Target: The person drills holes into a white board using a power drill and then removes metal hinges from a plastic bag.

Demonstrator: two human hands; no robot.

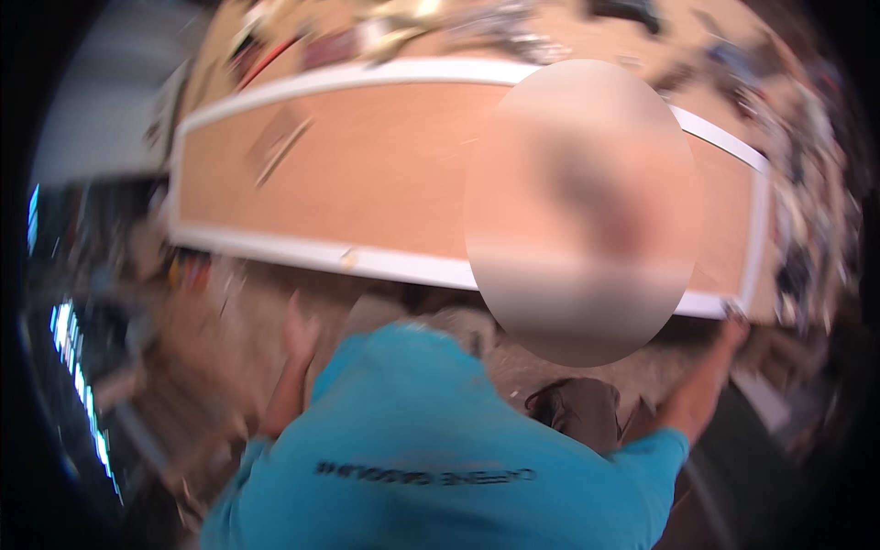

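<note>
A long wooden panel (pixel 385 156) with a white frame (pixel 412 268) lies flat across the bench in front of me. At its near right corner is my right hand (pixel 735 323), which touches or nearly touches the white edge. Motion smears its fingers, and a small dark spot shows beside them. My left hand (pixel 299 332) hangs in front of the panel's near edge, apart from it, with fingers stretched out and nothing in them. A loose thin wooden strip (pixel 284 151) rests on the panel's left part. A blurred oval patch hides the panel's right middle.
Behind the panel the brown bench top (pixel 587 41) carries blurred tools and scraps, including a red rod-like thing (pixel 268 62). More clutter (pixel 807 202) lines the right side. Boards or boxes (pixel 183 412) stand low at the left.
</note>
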